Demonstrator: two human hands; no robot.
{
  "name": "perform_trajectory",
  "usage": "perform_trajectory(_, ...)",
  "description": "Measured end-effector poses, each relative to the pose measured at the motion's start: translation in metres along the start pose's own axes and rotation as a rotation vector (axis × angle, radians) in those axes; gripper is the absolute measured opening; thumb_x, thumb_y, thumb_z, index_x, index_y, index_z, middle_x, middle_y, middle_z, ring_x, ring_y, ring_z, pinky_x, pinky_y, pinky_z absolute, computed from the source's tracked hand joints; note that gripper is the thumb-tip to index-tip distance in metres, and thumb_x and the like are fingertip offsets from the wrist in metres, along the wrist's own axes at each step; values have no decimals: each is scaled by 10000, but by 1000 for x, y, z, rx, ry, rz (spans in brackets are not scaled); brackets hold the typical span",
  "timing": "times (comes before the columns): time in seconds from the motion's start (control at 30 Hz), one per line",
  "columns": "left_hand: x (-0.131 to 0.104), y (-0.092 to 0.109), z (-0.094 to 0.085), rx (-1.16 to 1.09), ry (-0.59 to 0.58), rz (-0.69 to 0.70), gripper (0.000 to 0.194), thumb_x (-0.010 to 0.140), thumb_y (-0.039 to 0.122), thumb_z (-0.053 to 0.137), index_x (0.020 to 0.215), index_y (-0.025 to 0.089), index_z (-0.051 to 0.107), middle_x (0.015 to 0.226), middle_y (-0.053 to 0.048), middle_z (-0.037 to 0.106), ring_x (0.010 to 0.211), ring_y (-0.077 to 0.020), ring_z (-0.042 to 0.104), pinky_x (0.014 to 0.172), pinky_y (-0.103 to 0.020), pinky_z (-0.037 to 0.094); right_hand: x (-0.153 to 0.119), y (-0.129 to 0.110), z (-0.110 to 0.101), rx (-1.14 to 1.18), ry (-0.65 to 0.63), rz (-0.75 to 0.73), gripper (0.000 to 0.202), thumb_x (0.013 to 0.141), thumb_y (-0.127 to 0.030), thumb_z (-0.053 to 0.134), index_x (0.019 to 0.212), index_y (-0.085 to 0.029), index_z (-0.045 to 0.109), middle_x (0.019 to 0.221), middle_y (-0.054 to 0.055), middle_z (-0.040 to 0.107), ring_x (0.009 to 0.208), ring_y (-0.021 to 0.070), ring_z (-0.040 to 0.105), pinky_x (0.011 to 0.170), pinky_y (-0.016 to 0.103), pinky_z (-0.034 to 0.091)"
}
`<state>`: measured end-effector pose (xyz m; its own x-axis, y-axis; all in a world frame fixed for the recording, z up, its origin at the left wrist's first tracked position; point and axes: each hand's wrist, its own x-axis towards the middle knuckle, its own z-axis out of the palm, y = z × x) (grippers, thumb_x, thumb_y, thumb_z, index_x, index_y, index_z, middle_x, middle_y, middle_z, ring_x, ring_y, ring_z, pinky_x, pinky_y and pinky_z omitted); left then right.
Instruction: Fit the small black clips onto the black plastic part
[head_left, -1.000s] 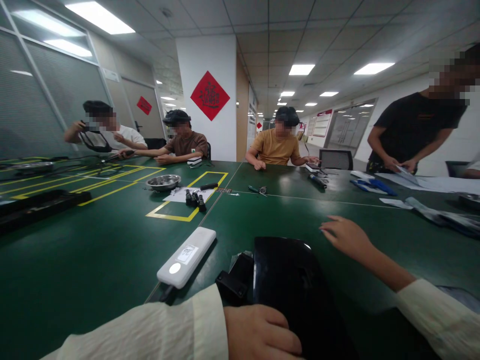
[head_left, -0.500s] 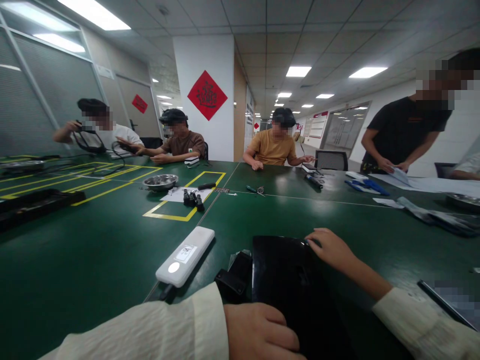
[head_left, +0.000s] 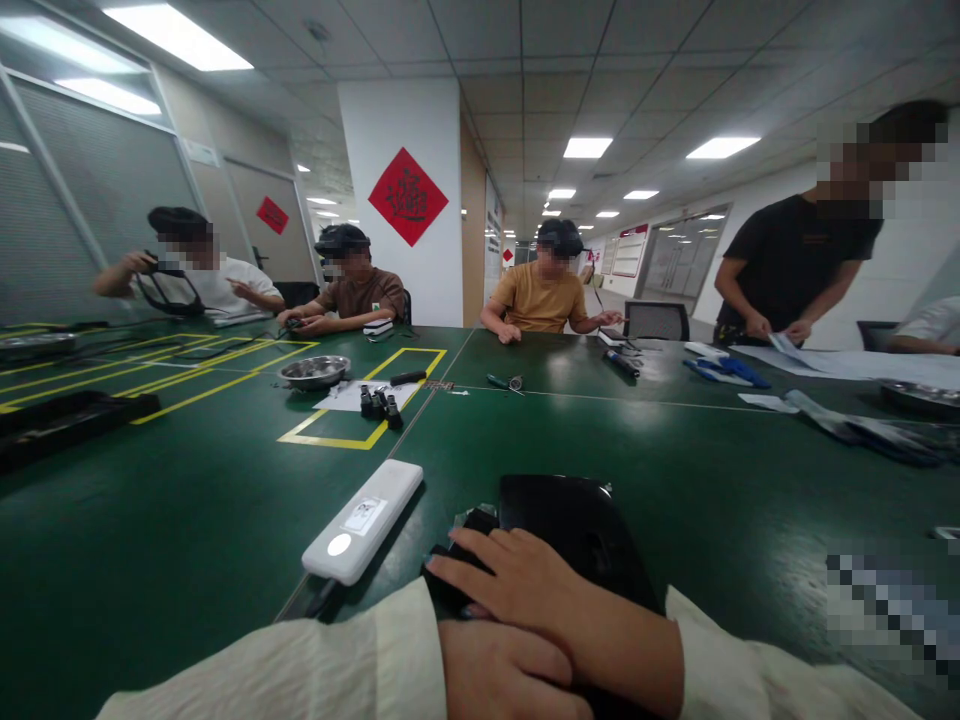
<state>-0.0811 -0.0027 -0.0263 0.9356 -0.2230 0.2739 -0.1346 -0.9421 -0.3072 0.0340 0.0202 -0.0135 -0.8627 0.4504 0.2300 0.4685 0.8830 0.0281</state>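
Note:
A glossy black panel point(head_left: 570, 510) lies on the table in front of me, partly covered by my arms. My right hand point(head_left: 517, 580) reaches across it to the left, fingers stretched out and slightly apart. Its fingertips lie over small black parts point(head_left: 442, 590) with a bit of clear plastic point(head_left: 465, 518) beside them; a firm hold is not visible. My left hand point(head_left: 502, 665) is at the bottom edge, just under the right wrist, over the panel's near side. Its fingers bend out of view below, so their closure is hidden.
A white power bank point(head_left: 364, 520) with a cable lies left of the panel. Farther off are a metal bowl point(head_left: 315, 370), black cylindrical pieces point(head_left: 381, 405) on paper, and a black tray point(head_left: 67, 420). Several people sit or stand around the green table point(head_left: 210, 540).
My right hand has left the panel's far right corner and swung left over the small black parts, crossing above my left hand. My left hand stays nearly in place.

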Motion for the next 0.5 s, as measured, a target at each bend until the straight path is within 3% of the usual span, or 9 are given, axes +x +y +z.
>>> perform_trajectory(0.1, 0, 1, -1, 3, -13, 18, 180, 709, 232, 664, 545, 240, 591, 983, 52, 658, 800, -76, 583, 786, -135, 497, 14, 8, 7, 21, -11, -107, 490, 876, -405, 475, 1332, -279, 347, 1330, 81, 452, 1072, 232, 517, 822, 369, 466)
perform_trajectory(0.23, -4, 3, 8, -31, -11, 53, 192, 688, 222, 663, 522, 222, 567, 959, 23, 659, 789, -83, 581, 789, -169, 501, 14, 15, 0, 55, 20, -189, 353, 887, -327, 472, 1227, -235, 471, 1239, 79, 514, 1074, 205, 494, 868, 340, 424)
perform_trajectory(0.37, -10, 3, 22, -91, 59, 28, 238, 714, 199, 601, 497, 211, 505, 955, 12, 651, 784, -96, 584, 785, -206, 508, 9, 14, -7, 108, 28, -201, 299, 899, -252, 458, 1196, -245, 489, 1156, 47, 542, 993, 164, 515, 847, 295, 420)
perform_trajectory(0.5, -9, 3, 19, -86, 61, 8, 215, 721, 202, 590, 520, 206, 514, 954, 8, 651, 751, -80, 576, 777, -185, 509, 8, 10, -9, 172, -31, -143, 400, 873, -238, 494, 1266, -261, 426, 1143, 46, 510, 863, 145, 537, 739, 252, 447)
